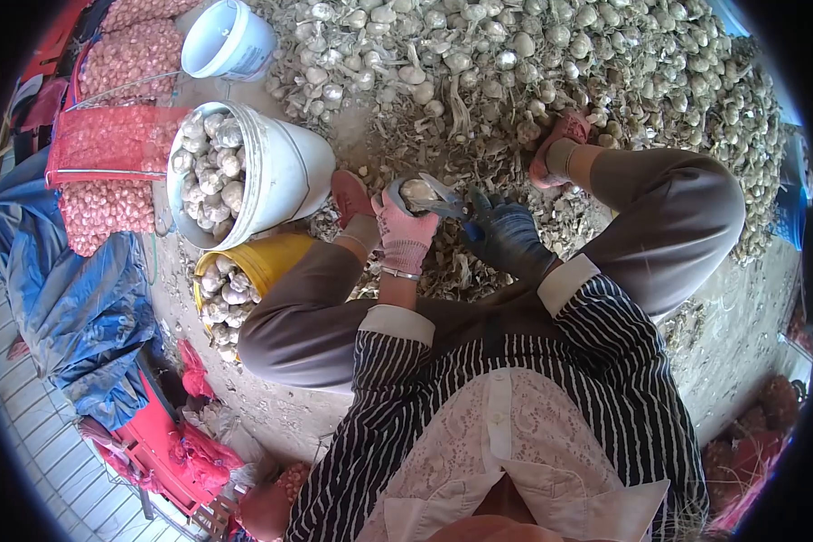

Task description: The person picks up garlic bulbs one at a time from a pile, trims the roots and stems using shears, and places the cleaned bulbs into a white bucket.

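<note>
My left hand (406, 226), in a pink glove with grey fingers, is closed around a garlic bulb (417, 192). In my right hand (512, 239), gloved in dark blue and black, is a pair of shears (443, 191). The blades point left and overlap the bulb's right side in this view; the handles are mostly hidden by the glove. Below both hands, dry garlic stalks and trimmings (461, 262) cover the floor between my legs. Beside my left foot stands a white bucket (289, 167) filled with garlic bulbs (212, 176).
A yellow bucket (280, 257) of bulbs lies against my left leg. The large garlic heap (551, 54) spreads ahead and right. A pale blue bucket (230, 41) stands farther back. Full red mesh sacks (131, 59) and a blue tarp (81, 316) are at left.
</note>
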A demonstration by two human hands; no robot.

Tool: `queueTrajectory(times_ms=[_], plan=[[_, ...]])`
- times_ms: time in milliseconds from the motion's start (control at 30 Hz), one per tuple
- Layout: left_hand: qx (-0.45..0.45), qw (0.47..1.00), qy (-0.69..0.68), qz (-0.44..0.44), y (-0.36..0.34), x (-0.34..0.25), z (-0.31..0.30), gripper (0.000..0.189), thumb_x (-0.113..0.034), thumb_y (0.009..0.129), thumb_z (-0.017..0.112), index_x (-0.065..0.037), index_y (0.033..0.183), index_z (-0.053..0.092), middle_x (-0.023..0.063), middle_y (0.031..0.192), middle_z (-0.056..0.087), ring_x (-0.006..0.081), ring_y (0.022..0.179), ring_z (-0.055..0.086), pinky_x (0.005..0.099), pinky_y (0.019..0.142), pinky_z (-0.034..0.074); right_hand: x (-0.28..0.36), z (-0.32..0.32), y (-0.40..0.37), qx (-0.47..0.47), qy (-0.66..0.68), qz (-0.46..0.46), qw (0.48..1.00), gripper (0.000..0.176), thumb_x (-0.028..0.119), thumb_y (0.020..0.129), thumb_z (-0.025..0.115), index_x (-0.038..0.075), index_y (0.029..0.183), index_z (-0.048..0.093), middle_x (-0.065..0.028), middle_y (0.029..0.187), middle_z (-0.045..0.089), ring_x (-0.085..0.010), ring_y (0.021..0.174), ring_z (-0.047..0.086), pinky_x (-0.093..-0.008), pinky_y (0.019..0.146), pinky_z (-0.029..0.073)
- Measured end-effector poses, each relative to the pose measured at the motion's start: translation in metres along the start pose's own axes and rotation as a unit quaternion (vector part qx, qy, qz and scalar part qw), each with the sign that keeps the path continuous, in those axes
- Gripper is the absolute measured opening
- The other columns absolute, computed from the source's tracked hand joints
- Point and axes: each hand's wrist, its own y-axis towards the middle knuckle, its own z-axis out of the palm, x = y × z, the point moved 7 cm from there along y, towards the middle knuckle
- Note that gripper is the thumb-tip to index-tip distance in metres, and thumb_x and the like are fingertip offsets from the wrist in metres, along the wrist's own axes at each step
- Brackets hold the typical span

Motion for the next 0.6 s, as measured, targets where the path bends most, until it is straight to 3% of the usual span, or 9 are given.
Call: queueTrajectory(times_ms=[67, 267, 400, 533, 567, 600], plan=[[0.028, 0.999, 0.02, 0.0, -0.002, -0.001, 0.005, 0.074, -0.037, 0.059, 0.083, -0.004, 0.117, 0.052, 0.0147, 0.111, 0.06, 0.0337, 0.113, 0.05, 0.0458, 0.105, 0.032, 0.002, 0.008, 0.003, -0.007, -0.008, -0.048, 0.999, 0.062, 0.032, 0.08, 0.063, -0.005, 0.127, 0.047, -0.0231, 0.101, 0.061, -0.0373, 0.094, 0.06, -0.048, 0.087, 0.046], [0.089, 0.994, 0.057, -0.002, -0.008, -0.004, 0.017, 0.073, -0.038, 0.059, 0.084, -0.004, 0.115, 0.053, 0.0165, 0.111, 0.059, 0.0342, 0.112, 0.051, 0.0443, 0.101, 0.038, -0.009, 0.018, 0.001, 0.052, 0.054, -0.03, 0.997, 0.047, 0.029, 0.081, 0.062, -0.001, 0.116, 0.053, -0.0218, 0.095, 0.062, -0.0366, 0.085, 0.062, -0.0478, 0.074, 0.05], [0.113, 0.991, 0.023, -0.063, -0.012, 0.019, 0.033, 0.069, -0.036, 0.058, 0.084, -0.004, 0.113, 0.055, 0.0173, 0.11, 0.059, 0.0344, 0.111, 0.052, 0.0432, 0.098, 0.041, -0.017, 0.03, -0.005, 0.03, 0.062, -0.053, 0.996, 0.042, 0.028, 0.082, 0.061, 0.001, 0.114, 0.053, -0.0203, 0.09, 0.062, -0.0358, 0.08, 0.063, -0.0468, 0.07, 0.05], [0.131, 0.986, 0.008, -0.105, -0.015, 0.044, 0.05, 0.068, -0.033, 0.057, 0.083, -0.003, 0.112, 0.055, 0.0163, 0.108, 0.059, 0.0341, 0.11, 0.053, 0.0435, 0.096, 0.042, -0.032, 0.053, -0.004, 0.098, 0.052, -0.018, 0.994, 0.035, 0.027, 0.083, 0.061, 0.002, 0.108, 0.057, -0.0193, 0.086, 0.062, -0.0352, 0.081, 0.063, -0.0456, 0.07, 0.05], [0.134, 0.985, 0.01, -0.105, -0.016, 0.048, 0.051, 0.068, -0.033, 0.057, 0.083, -0.003, 0.112, 0.055, 0.0163, 0.108, 0.059, 0.0341, 0.11, 0.053, 0.0435, 0.096, 0.042, -0.036, 0.059, -0.003, 0.107, 0.057, -0.011, 0.993, 0.032, 0.027, 0.084, 0.061, 0.003, 0.104, 0.059, -0.0192, 0.087, 0.063, -0.0351, 0.083, 0.063, -0.0455, 0.071, 0.05], [0.129, 0.99, 0.02, -0.052, -0.016, 0.043, 0.051, 0.068, -0.032, 0.057, 0.083, -0.003, 0.112, 0.056, 0.0161, 0.108, 0.06, 0.0341, 0.108, 0.054, 0.0437, 0.095, 0.043, -0.041, 0.062, 0.001, 0.108, 0.059, -0.008, 0.992, 0.032, 0.027, 0.084, 0.061, 0.003, 0.104, 0.059, -0.0192, 0.087, 0.063, -0.0351, 0.083, 0.063, -0.0455, 0.071, 0.05]])
